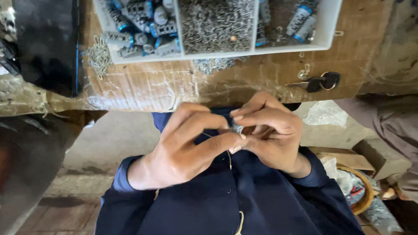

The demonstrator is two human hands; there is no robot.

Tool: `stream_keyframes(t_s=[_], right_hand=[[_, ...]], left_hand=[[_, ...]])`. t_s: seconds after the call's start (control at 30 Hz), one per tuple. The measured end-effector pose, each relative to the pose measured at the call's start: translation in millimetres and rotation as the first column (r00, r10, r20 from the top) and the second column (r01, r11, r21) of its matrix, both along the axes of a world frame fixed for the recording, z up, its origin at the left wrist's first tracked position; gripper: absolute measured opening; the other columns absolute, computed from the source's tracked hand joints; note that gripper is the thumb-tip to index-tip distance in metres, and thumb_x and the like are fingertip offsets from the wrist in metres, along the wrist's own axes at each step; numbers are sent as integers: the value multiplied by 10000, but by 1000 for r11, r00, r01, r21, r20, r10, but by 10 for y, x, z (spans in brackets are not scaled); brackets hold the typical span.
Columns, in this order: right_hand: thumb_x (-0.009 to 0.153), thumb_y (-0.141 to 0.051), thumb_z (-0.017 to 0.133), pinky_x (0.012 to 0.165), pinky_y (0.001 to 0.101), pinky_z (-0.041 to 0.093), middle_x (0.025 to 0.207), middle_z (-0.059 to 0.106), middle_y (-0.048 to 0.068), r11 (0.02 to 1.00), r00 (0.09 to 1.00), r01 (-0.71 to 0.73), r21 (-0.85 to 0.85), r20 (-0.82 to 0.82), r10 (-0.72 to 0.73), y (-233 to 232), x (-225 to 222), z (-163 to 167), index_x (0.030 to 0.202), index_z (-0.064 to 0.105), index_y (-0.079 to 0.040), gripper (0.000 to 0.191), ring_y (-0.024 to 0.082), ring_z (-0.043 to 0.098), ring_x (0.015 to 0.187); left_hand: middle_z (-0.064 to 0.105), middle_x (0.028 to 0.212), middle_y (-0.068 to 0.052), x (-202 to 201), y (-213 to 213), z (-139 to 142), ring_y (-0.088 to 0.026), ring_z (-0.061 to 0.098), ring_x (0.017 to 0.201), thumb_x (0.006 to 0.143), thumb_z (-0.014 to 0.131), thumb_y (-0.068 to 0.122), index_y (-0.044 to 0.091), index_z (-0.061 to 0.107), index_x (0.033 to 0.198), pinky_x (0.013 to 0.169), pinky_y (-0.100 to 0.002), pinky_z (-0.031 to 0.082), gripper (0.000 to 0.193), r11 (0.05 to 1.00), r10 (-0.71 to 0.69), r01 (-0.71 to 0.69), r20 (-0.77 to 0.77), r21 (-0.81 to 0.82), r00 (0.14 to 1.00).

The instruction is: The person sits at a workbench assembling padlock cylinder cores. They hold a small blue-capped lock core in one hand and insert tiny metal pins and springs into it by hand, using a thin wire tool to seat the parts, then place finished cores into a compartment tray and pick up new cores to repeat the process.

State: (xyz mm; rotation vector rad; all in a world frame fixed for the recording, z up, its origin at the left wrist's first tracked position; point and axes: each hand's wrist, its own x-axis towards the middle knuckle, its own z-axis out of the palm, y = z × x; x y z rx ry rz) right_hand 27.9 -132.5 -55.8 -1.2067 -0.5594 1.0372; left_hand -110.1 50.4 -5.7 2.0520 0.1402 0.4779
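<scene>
Close over my dark blue cloth sleeves, my left hand (184, 144) and right hand (270, 131) press fingertips together, pinching a small ribbed grey metal part (238, 128) between them. Beyond lies the worn brown cardboard-covered tabletop (170, 84), rough and creased, with a black-headed key on a metal ring (323, 82). Farthest, a white plastic divided tray (329, 30) holds grey-and-blue cylindrical parts (141, 24) and a heap of tiny grey metal pins (216, 18).

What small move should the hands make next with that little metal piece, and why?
Probably seat the small metal part with a slight press or twist: both the left hand and right hand pinch it between fingertips, above the lap, away from the white tray of parts on the table.
</scene>
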Motion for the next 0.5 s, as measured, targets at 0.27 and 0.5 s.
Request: stream_keyframes(t_s=[0.27,0.5], right_hand=[[793,-43,918,823,228,567,1069,671,140,982,991,-127,140,-22,132,-268,398,115,1152,751,9,399,167,677,926],[970,-21,724,563,208,502,1118,691,233,812,815,580,71,-65,-576,-777,531,343,1213,706,25,248,184,626,758]], left_hand=[[577,1013,-26,302,-219,39,-92,499,837,929,794,20,84,671,1222,737,-233,425,324,495,-273,-17,-174,-868,946],[614,1051,-103,1055,-475,74,-275,605,923,811,788,76,57,663,1240,764,-383,522,448,954,87,-51,-110,295,990]])
